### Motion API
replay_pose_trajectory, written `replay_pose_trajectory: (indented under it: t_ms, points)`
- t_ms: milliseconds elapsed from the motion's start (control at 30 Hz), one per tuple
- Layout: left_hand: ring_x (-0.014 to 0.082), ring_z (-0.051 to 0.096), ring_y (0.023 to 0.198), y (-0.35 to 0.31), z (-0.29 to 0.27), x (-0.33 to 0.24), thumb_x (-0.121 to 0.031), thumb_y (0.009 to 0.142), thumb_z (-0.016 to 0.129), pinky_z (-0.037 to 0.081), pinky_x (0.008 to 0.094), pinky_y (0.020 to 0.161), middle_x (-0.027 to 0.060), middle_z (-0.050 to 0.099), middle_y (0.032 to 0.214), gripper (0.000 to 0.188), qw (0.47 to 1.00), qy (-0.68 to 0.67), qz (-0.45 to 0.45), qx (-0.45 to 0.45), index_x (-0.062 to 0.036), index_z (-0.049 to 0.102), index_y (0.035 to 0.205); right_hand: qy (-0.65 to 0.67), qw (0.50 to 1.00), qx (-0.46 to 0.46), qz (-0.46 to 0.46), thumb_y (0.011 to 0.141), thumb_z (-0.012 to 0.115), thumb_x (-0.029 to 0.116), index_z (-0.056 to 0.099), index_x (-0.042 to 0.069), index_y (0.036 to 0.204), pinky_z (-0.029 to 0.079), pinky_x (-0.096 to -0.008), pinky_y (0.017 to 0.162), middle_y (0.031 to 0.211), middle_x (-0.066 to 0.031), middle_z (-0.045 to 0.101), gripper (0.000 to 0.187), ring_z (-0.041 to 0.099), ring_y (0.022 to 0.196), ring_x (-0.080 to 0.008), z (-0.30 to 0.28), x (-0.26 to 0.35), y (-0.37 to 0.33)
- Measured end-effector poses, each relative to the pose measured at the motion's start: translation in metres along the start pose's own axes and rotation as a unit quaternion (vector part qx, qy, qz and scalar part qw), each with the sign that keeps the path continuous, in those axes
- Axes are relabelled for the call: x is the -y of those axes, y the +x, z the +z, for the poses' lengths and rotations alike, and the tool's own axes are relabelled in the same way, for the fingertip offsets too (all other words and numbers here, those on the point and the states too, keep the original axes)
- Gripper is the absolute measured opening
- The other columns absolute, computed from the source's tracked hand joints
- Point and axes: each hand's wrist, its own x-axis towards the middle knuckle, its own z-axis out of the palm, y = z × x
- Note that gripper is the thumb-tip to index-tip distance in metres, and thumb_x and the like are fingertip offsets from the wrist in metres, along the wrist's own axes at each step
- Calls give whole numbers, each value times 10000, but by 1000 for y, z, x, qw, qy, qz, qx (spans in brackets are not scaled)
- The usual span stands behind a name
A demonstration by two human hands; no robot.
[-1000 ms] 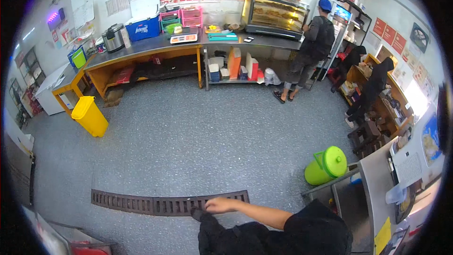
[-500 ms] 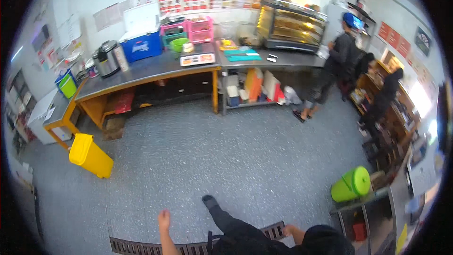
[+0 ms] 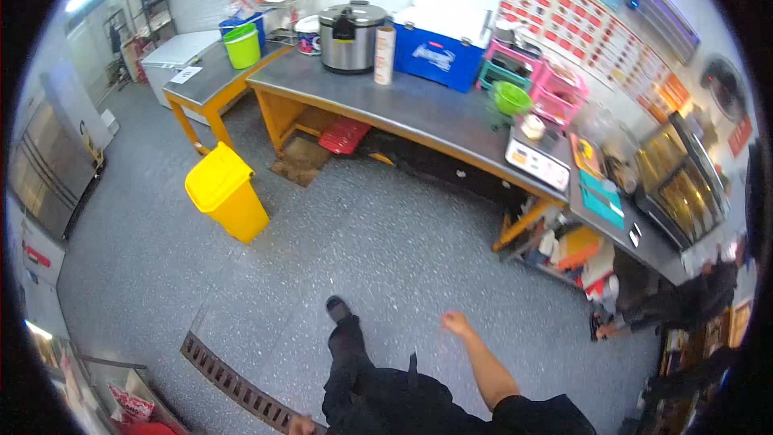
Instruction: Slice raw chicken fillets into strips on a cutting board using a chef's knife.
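Note:
My right hand (image 3: 456, 323) hangs out over the grey floor, past the end of a black sleeve. Its fingers look loosely curled, and nothing shows in them. Low at the bottom edge, my left hand (image 3: 302, 425) is partly cut off beside my dark clothing; its fingers are too hidden to read. It is nearest the slotted floor drain grate (image 3: 241, 391). A dark shoe (image 3: 339, 308) of mine is stretched forward on the floor. Neither hand touches any object. Ahead and to the left stands a yellow lidded bin (image 3: 229, 197).
A long metal-topped table (image 3: 451, 118) holds a rice cooker (image 3: 352, 39), an open blue cooler box (image 3: 439, 59), pink baskets (image 3: 560, 90) and a white scale (image 3: 538, 163). A green bucket (image 3: 241, 46) stands on a side table. A glass display cabinet (image 3: 684, 181) and a dark-clothed person (image 3: 680, 302) are right.
The view has swung left, so the yellow bin and table appear closer and the display cabinet sits at the right rim. My right hand has come forward; my left hand has dropped back.

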Motion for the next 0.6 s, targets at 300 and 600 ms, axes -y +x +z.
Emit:
replay_pose_trajectory:
  t_ms: [300,600]
  points:
    - [377,599,1032,156,-229,-69,-476,868,515,478,474,886,217,632,1091,489,991,-76,-85,73,-49,625,1079,164,986,-40,-4,905,562,246,675,59,924,527,-325,611,812,-79,686,219,650,725,-157,-13,123,189]
    - [456,432,1223,438,-706,-366,-201,827,626,401,484,996,266,447,1336,660,838,-84,250,-477,-29,350,1402,-189,974,122,39,840,605,329,643,64,1077,532,-399,669,784,-131,671,357,655,713,-236,41,54,251]
